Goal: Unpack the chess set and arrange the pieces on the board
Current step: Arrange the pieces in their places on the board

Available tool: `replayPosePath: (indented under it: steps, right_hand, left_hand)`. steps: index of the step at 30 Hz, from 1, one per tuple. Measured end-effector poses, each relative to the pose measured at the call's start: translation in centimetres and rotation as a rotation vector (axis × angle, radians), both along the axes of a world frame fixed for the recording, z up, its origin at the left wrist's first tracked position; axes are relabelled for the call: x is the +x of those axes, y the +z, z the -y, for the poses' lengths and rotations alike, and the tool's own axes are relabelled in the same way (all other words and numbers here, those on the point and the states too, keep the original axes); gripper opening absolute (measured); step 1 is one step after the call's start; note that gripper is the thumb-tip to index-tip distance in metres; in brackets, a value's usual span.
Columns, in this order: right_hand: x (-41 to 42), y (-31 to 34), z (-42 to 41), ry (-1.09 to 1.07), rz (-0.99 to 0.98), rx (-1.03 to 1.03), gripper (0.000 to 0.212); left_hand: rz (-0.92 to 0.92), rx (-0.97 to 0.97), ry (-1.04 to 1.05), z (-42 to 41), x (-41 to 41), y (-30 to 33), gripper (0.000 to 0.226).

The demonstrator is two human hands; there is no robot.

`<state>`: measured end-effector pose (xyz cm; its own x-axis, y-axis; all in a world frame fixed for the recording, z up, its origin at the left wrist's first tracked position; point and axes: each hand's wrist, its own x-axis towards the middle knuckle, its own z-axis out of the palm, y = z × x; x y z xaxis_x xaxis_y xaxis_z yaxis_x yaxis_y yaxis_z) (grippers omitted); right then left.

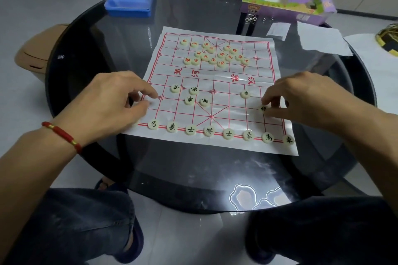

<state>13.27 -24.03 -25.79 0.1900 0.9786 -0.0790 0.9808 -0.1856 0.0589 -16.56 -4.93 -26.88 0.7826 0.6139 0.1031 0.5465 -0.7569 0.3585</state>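
A white paper board [215, 142] with red lines lies on the round glass table [193, 168]. Black-lettered pale pieces line its near edge, from the horse [153, 124] to the chariot [288, 140]. Several more black-lettered pieces [189, 100] sit loose left of centre, and one [245, 94] stands on the right. Red-lettered pieces [215, 55] are heaped on the far half. My left hand [116, 101] rests at the board's left edge, fingers curled, index tip on the paper; whether it holds a piece is hidden. My right hand [301, 97] pinches a black-lettered piece [263, 109] on the board's right side.
The purple chess box [286, 2] lies open at the back right, with a folded white sheet [321, 38] and a small paper slip [277, 31] beside it. A blue plastic box [130, 1] stands at the back left. A tan bin [32, 54] sits left of the table.
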Motion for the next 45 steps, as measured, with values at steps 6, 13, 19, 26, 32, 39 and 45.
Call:
replayPosePath:
  steps: [6,13,19,26,32,39,45]
  right_hand:
    - [-0.2,0.0,-0.2,-0.010,0.005,-0.026,0.034]
    - [-1.9,0.2,-1.0,0.022,-0.060,0.146,0.030]
    - [-4.7,-0.4,-4.5,0.123,-0.103,0.170,0.029]
    - [-5.7,-1.4,-8.3,0.192,-0.119,0.215,0.030]
    - [-5.8,-2.1,-10.7,0.223,-0.159,0.211,0.027]
    - [-5.8,-1.8,-11.3,0.247,-0.166,0.133,0.021]
    - [-6.8,-1.1,-11.6,0.112,-0.464,0.248,0.012]
  left_hand:
    - [-0.004,0.015,-0.017,-0.2,-0.3,-0.3,0.026]
    - [0.017,0.027,-0.038,0.3,0.3,-0.3,0.024]
    - [0.007,0.046,-0.011,0.3,2.4,-0.1,0.028]
    - [-0.137,0.098,0.062,-0.7,5.2,-0.1,0.033]
    - [-0.155,0.089,0.064,-0.7,6.4,-0.2,0.045]
    - [-0.012,0.049,0.144,-0.9,5.9,0.2,0.039]
    - [0.129,-0.147,0.179,-1.0,5.4,0.6,0.023]
